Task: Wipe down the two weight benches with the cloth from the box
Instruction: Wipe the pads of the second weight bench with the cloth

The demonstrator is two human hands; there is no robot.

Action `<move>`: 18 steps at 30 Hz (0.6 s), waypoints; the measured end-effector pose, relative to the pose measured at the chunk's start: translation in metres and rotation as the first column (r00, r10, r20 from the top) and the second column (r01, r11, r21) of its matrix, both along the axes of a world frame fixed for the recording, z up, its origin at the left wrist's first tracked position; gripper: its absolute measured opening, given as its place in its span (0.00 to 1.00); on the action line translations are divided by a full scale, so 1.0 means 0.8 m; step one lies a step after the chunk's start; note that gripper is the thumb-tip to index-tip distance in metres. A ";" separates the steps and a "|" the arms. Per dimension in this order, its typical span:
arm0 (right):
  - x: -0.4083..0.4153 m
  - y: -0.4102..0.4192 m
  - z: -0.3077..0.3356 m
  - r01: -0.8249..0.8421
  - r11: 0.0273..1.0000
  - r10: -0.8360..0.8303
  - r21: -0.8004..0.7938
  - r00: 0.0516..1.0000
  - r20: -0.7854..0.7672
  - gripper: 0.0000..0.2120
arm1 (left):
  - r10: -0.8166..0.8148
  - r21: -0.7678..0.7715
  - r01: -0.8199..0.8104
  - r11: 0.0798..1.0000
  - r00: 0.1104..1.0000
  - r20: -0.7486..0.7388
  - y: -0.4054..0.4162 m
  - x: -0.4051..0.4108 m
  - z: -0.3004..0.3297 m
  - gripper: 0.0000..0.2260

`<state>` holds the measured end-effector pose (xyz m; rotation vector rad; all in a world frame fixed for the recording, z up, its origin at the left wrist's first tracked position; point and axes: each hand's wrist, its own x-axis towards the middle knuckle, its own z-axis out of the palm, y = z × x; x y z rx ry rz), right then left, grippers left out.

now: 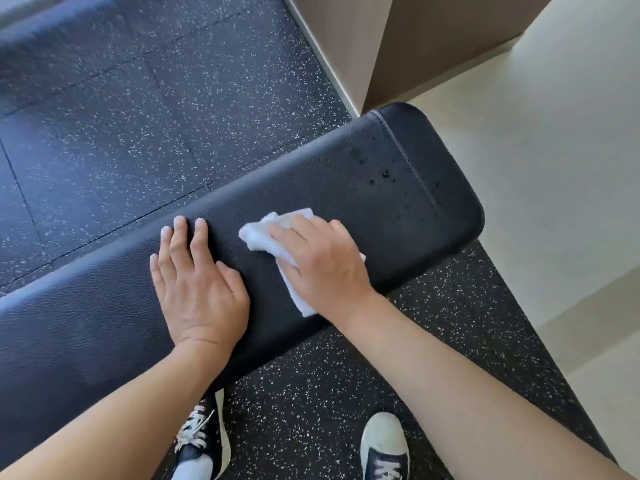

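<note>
Right hand [322, 261] presses flat on white cloth [277, 233] near the black bench [398, 174] pad's right end; left hand [197, 275] rests beside it, fingers straight, holding nothing.

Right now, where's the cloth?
Head view, centre: the cloth lies on the bench under the right hand, beside the left hand.

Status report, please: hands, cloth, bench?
Left hand flat on bench. Right hand presses cloth onto it. Wet spots near its end; nothing in the way.
</note>
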<state>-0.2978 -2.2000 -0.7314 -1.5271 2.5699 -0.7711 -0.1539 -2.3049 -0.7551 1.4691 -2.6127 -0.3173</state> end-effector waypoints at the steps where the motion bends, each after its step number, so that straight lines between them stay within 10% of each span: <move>1: -0.006 0.033 -0.003 -0.032 0.999 0.033 0.007 0.999 -0.030 0.11 | 0.001 0.000 -0.001 1.000 1.000 -0.003 0.000 0.001 0.000 0.30; 7: -0.069 0.119 -0.017 0.054 0.997 -0.047 0.048 0.990 -0.135 0.11 | -0.006 0.002 0.006 1.000 1.000 0.008 -0.002 0.002 0.000 0.30; 14: -0.053 -0.043 -0.008 0.447 0.895 -0.446 0.015 0.894 -0.037 0.04 | -0.023 0.046 0.022 0.999 1.000 0.021 -0.004 0.002 0.007 0.30; 18: 0.016 -0.105 0.001 0.270 0.956 -0.264 0.114 0.962 -0.069 0.12 | -0.011 0.099 0.011 0.995 1.000 0.004 -0.005 0.002 0.013 0.29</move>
